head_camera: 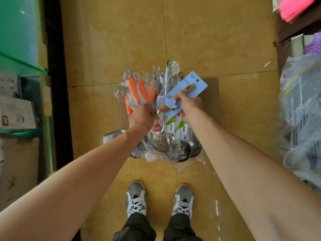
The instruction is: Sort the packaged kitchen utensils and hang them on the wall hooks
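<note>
Standing over my grey lace-up shoes [135,199], with dark trouser legs [137,228] just showing below them, I have both bare arms stretched forward and down, drawing closer together toward the middle. My hands are close together but not touching, each gripping something of its own.

My left arm comes in from the lower left. My left hand [142,117] is knuckles-up, its fingers curled tight round the middle of a bundle of wrapped utensils [161,87] in clear plastic sleeves. The steel ladle bowls [163,142] hang on my side of the fist, between my forearms. The orange handles [133,92] fan out on the far side, their metal hanging loops pointing away from me. I cannot tell whether the bundle rests on anything.

My right arm reaches in from the lower right. My right hand [191,104] pinches a blue card [199,82], thumb on top and fingers curled underneath. A wooden-handled tool [189,87] is fixed on the card, which tilts up and to the right. The tool's metal tip lies just beside my left fingers. The card overlaps the right side of the bundle.

Yellow tiled floor [191,40] spreads out beyond. To my left stand a green shelf [17,40] and some boxes [15,112]. To my right are heaped plastic bags [302,110] and, farther off in the top corner, pink bristles [295,9].
</note>
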Tool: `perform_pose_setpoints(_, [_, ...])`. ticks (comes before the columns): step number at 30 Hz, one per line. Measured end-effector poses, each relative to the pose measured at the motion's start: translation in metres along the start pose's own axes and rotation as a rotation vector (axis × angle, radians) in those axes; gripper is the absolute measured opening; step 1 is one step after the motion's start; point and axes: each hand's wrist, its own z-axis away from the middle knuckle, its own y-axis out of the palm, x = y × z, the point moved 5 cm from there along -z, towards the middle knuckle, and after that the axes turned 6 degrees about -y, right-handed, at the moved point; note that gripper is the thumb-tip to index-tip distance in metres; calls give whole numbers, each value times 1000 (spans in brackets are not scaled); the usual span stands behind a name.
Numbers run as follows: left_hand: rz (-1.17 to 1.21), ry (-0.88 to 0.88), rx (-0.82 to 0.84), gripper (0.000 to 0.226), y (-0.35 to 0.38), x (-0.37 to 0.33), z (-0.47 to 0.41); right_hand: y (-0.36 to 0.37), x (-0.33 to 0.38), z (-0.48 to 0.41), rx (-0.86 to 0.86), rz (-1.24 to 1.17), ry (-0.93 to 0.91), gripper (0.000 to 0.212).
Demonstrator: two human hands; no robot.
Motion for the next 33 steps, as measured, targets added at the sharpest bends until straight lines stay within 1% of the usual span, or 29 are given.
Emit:
perform_pose_setpoints(2, [-12, -7, 11, 16, -5, -5, 3, -6, 9, 4, 14, 65, 9, 41])
perform_pose_setpoints(5, [-52, -15, 37, 25, -11, -9, 10, -16, 17, 10, 5, 116, 7, 37])
perform_pose_setpoints(8, [-73, -11, 54, 33, -17, -15, 19, -27, 25, 22, -30, 173, -57, 34])
perform_pose_setpoints(11, [-84, 17, 77, 40, -24, -21, 26, -38, 35, 32, -62, 196, -131, 45])
perform_pose_setpoints(13, [-95, 23, 88, 40, -27, -22, 28, -44, 39, 38, -69, 191, -137, 55])
perform_pose_setpoints(14, [-107, 18, 97, 39, -27, -21, 28, -46, 39, 39, -62, 180, -122, 59])
perform_pose_setpoints(15, [-124, 14, 108, 38, -25, -18, 28, -45, 37, 37, -46, 161, -103, 57])
perform_pose_setpoints(16, [-150, 18, 111, 35, -21, -15, 28, -43, 34, 36, -24, 139, -91, 51])
perform_pose_setpoints(19, [-232, 68, 59, 23, -8, -5, 20, -36, 24, 30, -1, 70, -73, 20])
perform_pose_setpoints(22, [-221, 111, 4, 19, 1, 6, 14, -37, 10, 23, -9, -21, -84, 7])
perform_pose_setpoints(25, [-230, 144, -19, 23, 3, 18, 18, -48, 9, 18, -46, -99, -95, 9])
perform_pose_setpoints(28, [-218, 175, -42, 24, 4, 23, 21, -65, 21, 10, -136, -177, -92, 26])
perform_pose_setpoints(29, [-206, 178, -52, 23, 5, 22, 20, -69, 26, 8, -154, -197, -99, 28])
perform_pose_setpoints(33, [-177, 117, -107, 20, 4, 14, 14, -67, 30, 3, -200, -266, -109, 25])
